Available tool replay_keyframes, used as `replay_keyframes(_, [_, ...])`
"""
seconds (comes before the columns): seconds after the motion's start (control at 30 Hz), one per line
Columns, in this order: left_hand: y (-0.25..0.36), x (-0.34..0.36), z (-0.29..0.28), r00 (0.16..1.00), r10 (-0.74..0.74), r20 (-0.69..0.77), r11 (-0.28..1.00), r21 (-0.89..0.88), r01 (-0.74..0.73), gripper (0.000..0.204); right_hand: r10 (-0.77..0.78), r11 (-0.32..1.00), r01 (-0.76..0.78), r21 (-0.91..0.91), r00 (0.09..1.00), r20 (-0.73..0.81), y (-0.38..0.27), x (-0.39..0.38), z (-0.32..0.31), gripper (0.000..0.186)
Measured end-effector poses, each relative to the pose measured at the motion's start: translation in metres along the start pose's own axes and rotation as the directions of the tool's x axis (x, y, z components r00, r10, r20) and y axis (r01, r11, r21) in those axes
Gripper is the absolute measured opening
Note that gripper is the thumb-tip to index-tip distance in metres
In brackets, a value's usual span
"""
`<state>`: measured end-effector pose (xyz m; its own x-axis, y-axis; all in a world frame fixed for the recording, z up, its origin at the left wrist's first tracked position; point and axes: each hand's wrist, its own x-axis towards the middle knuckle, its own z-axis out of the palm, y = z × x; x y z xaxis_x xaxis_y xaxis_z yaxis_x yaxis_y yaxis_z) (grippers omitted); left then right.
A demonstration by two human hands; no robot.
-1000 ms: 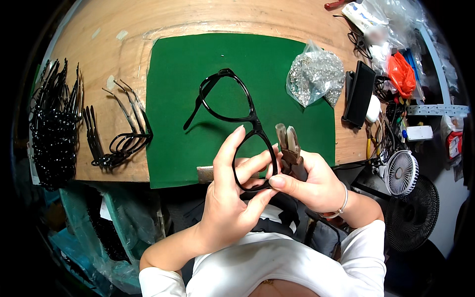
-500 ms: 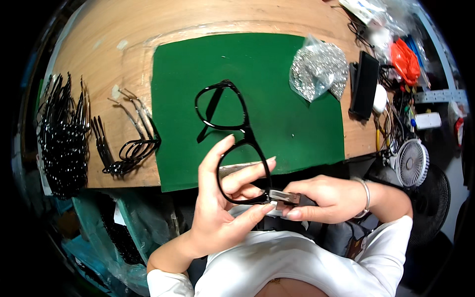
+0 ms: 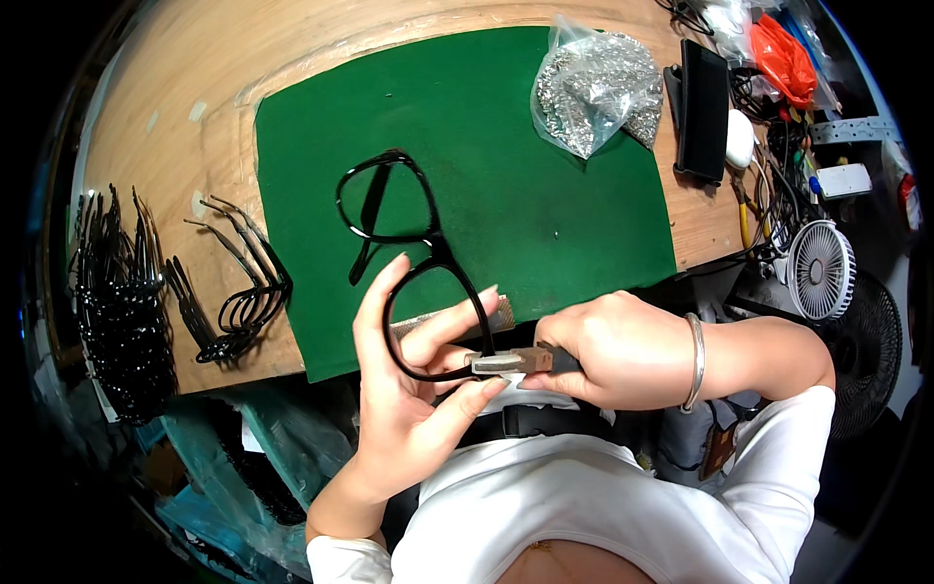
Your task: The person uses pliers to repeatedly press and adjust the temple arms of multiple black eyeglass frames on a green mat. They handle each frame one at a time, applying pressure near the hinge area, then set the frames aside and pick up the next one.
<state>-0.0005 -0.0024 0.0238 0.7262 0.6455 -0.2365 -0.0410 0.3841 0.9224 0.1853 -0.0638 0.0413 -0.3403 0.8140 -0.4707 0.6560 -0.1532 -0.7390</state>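
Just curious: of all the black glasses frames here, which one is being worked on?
The black eyeglass frame over the green mat, in the left hand; others lie on wood.

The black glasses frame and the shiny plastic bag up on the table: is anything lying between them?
No. In the head view, only bare green mat lies between the black glasses frame and the clear bag of small silvery parts.

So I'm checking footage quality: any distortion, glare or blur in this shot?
Head view: strong fisheye bend, the wooden table edge curves and corners go black; soft glare on the clear bag of metal parts; black glasses frame and both hands stay sharp.
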Motion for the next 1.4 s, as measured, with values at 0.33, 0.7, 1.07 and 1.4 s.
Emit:
replay_keyframes(0.33, [-0.008,0.011,0.003,0.995,-0.062,-0.083,0.994,0.079,0.069,0.085,0.106,0.905,-0.262,-0.335,0.902,-0.418,0.06,-0.004,0.026,0.062])
replay_keyframes(0.7, [-0.012,-0.024,-0.004,0.973,-0.168,-0.157,0.986,-0.05,0.162,0.081,-0.004,0.957,-0.165,-0.238,0.814,-0.581,0.067,0.003,0.017,0.037])
replay_keyframes(1.07, [-0.024,-0.012,0.005,0.97,-0.243,-0.033,0.947,-0.223,0.23,0.021,0.027,0.882,-0.338,-0.328,0.732,-0.681,0.081,0.039,0.028,0.017])
replay_keyframes(1.4, [-0.04,-0.012,0.015,0.992,-0.092,-0.086,0.995,-0.043,0.089,0.045,0.069,0.993,-0.116,-0.031,0.759,-0.648,0.058,0.033,0.028,0.017])
